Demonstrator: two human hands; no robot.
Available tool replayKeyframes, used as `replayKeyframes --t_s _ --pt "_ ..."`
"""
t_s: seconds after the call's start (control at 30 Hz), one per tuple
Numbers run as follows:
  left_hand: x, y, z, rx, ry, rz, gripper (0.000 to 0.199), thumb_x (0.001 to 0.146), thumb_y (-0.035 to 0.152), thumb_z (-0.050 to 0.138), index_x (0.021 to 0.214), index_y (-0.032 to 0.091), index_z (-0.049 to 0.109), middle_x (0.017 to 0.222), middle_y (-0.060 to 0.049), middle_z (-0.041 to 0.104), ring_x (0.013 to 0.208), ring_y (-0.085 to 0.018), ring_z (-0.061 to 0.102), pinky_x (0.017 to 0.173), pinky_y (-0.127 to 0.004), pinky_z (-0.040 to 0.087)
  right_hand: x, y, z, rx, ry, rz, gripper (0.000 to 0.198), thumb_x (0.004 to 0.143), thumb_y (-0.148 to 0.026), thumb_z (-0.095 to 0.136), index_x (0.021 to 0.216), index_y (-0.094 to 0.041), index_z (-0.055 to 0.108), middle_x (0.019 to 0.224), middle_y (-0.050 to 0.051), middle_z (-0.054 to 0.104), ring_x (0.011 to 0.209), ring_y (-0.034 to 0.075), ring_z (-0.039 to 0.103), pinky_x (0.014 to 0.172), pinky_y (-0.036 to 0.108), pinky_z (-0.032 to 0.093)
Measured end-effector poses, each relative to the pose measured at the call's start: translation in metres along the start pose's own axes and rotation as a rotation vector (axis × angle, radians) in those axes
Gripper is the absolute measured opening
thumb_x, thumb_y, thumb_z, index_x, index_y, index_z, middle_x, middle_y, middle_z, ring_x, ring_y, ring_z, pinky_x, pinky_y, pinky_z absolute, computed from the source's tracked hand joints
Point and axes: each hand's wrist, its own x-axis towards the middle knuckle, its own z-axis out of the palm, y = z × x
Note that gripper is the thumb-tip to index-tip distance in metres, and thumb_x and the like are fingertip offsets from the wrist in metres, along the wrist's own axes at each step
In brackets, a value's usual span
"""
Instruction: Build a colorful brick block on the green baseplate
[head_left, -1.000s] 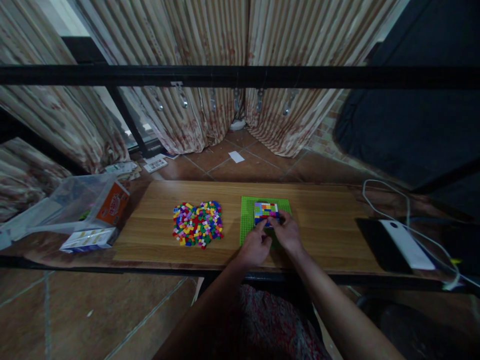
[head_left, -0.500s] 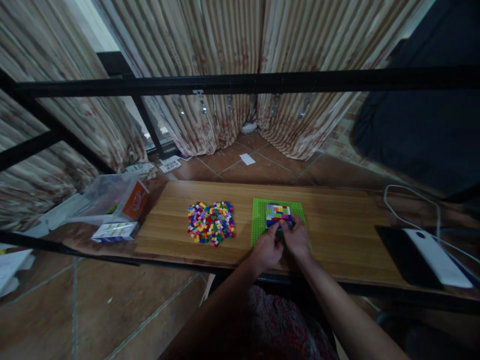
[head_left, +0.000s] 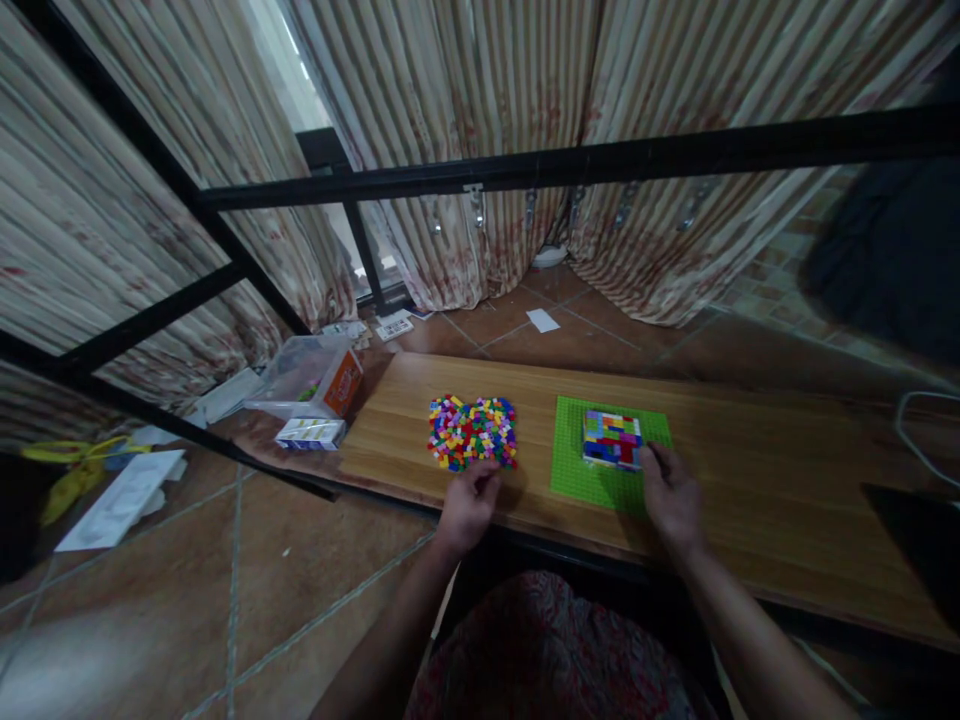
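Green studded baseplate [head_left: 568, 475], loose plastic bricks [head_left: 471, 432]

Rm dim, esp. rt side of view; brighter at window [head_left: 298, 85], upper left, btwn tall striped curtains [head_left: 480, 90] w/ reddish blotches, hems down by brn tile floor [head_left: 330, 570] w/ pale grout [head_left: 234, 570]. Blk frame [head_left: 555, 168] runs across in front of curtains, w/ small shiny fittings [head_left: 478, 207] hanging below it. Long wood-grain tabletop [head_left: 750, 460] nearer. Far rt: brick-pattern surface [head_left: 780, 268] beside big dk shape [head_left: 892, 240]
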Motion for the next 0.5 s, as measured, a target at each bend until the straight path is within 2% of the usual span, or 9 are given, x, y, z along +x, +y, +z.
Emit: replayKeyframes --t_s 0.13,0.23,0.37,0.5 --pt "-0.001 -0.011 -0.035 0.026 0.157 -0.052 0.021 0.080 0.029 0.060 0.096 0.017 0.068 0.090 -0.004 0.072 0.085 -0.017 0.068 0.079 -0.028 0.053 -0.004 0.010 -0.007 0.058 0.084 -0.063 0.056 0.086 -0.059 0.048 0.113 -0.014 0.064 0.106 0.016 0.068 0.093 0.027 0.065 0.079 0.041 0.051" --pt "0.007 -0.013 -0.052 0.129 0.239 -0.075 0.023 0.080 0.027 0.058 0.099 0.017 0.068 0.091 -0.005 0.072 0.083 -0.017 0.067 0.077 -0.028 0.053 -0.010 0.012 -0.014 0.046 0.153 -0.115 0.053 0.086 -0.057 0.049 0.114 -0.014 0.063 0.106 0.015 0.068 0.092 0.026 0.065 0.077 0.038 0.052" --pt "0.037 -0.005 -0.061 0.339 0.277 -0.063 0.025 0.084 0.027 0.054 0.104 0.017 0.066 0.090 -0.005 0.071 0.074 -0.015 0.064 0.071 -0.026 0.051 -0.016 0.014 -0.022 -0.074 0.159 -0.119 0.052 0.087 -0.056 0.046 0.113 -0.014 0.064 0.104 0.015 0.069 0.091 0.028 0.066 0.081 0.041 0.051" --pt "0.077 0.006 -0.061 0.699 0.243 -0.003 0.025 0.086 0.024 0.052 0.106 0.020 0.067 0.102 -0.008 0.068 0.088 -0.017 0.064 0.080 -0.027 0.049 -0.015 0.017 -0.022 -0.130 0.129 -0.095 0.052 0.088 -0.055 0.043 0.110 -0.014 0.065 0.103 0.016 0.069 0.093 0.029 0.065 0.083 0.044 0.051"
